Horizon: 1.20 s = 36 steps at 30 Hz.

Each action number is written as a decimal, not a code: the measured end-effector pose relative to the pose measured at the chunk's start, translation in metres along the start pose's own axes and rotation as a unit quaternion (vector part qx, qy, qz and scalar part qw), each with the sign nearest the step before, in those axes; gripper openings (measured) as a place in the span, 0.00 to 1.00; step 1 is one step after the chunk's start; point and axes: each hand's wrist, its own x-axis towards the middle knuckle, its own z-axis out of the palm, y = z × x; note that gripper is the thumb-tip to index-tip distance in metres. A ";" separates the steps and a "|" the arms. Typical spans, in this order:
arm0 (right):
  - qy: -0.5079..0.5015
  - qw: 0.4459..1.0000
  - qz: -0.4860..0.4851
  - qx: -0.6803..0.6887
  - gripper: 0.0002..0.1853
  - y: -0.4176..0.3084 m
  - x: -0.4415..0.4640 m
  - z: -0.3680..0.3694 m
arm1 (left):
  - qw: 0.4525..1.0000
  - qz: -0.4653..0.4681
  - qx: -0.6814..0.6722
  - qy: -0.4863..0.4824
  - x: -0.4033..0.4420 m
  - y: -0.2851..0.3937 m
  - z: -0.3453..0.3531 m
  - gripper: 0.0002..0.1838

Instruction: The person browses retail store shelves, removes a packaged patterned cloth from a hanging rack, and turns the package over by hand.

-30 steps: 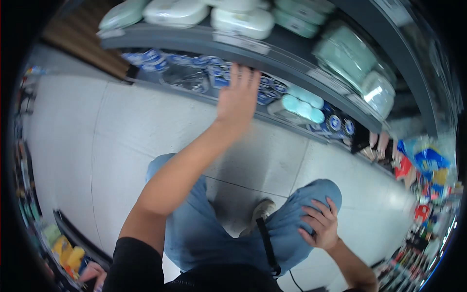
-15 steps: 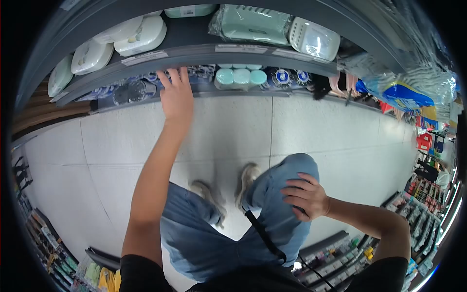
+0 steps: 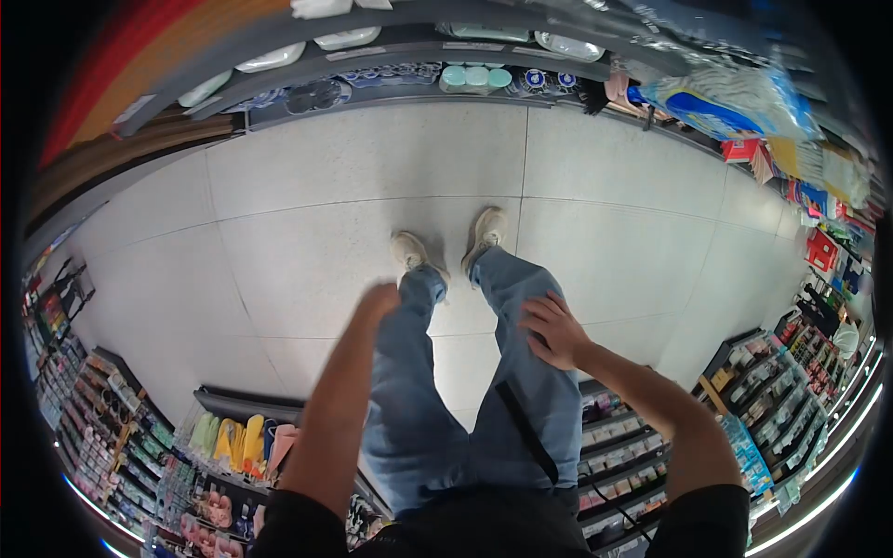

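Observation:
My left hand [image 3: 379,299] hangs beside my knee on the left of the view; it is blurred and its fingers are hidden. My right hand [image 3: 553,330] rests on the thigh of my blue jeans [image 3: 530,409], fingers spread a little, with nothing in it. Both of my light shoes [image 3: 487,231] stand on the pale tiled floor [image 3: 326,167]. A black strap [image 3: 526,432] hangs over the jeans.
Ahead, a dark shelf [image 3: 372,96] holds turquoise-topped containers [image 3: 476,78] and blue packs. Bagged goods [image 3: 716,102] hang at the upper right. Behind me are racks with yellow items [image 3: 240,445] and many small packages.
My left hand has drawn back from the low shelf to beside my knee. The view has risen and the shelf now lies farther off. My right hand stays on my leg.

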 end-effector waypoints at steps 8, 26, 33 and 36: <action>-0.030 0.914 0.401 0.059 0.23 -0.102 -0.046 0.050 | 0.993 0.052 -0.101 0.014 -0.205 0.035 -0.047 0.17; 0.228 0.882 0.401 0.101 0.17 -0.086 -0.216 0.091 | 0.991 0.064 -0.086 0.085 -0.332 -0.017 -0.064 0.12; 0.283 0.921 0.260 0.062 0.16 -0.066 -0.281 0.123 | 0.990 0.027 -0.140 -0.012 -0.322 0.040 0.021 0.20; 0.314 0.896 0.296 0.102 0.13 -0.034 -0.324 0.158 | 0.945 -0.101 -0.297 0.092 -0.379 0.142 0.029 0.26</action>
